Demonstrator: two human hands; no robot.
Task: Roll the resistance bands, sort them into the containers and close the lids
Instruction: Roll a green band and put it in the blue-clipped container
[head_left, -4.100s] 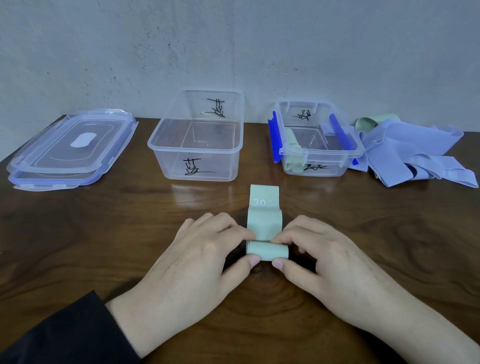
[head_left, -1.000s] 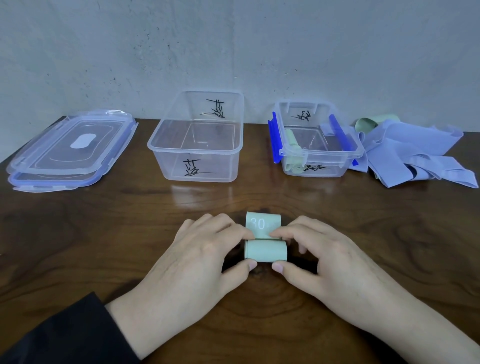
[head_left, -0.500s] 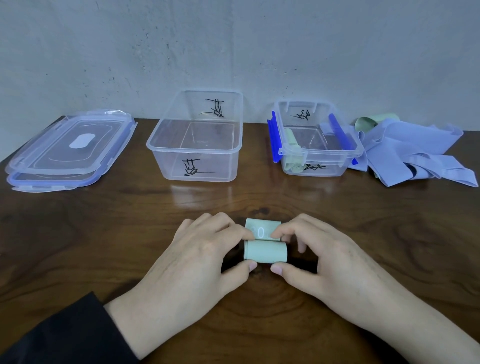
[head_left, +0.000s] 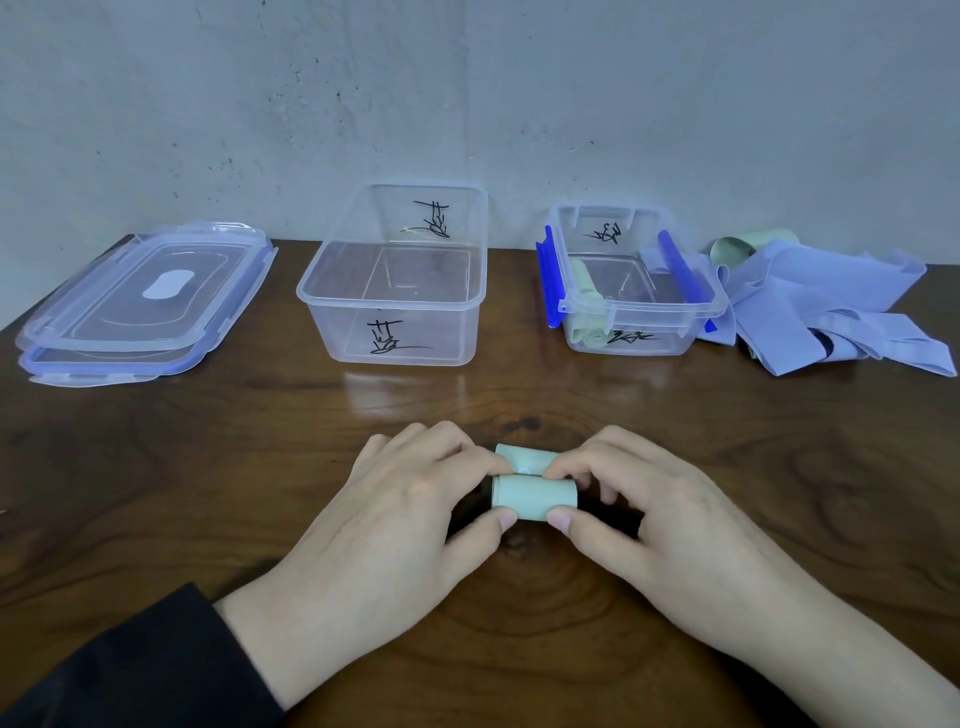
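Less green band (head_left: 524, 457) lies unrolled on the wooden table (head_left: 208, 467).

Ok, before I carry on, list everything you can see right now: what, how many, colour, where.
green band: one, pale green, almost fully rolled, front centre of the table
large container: one, clear with black marker writing, back centre, open, nothing visible inside
small container: one, clear with blue clips, back right, open
rolled band: one, pale green, inside the small container at its left side
loose bands: pile, lilac with some green showing, count unclear, far right beside the small container
lids: two, clear with blue trim, stacked at back left
table: one, dark brown wood
wall: grey, behind the table
left hand: pinches the green band's left end; dark sleeve
right hand: pinches its right end
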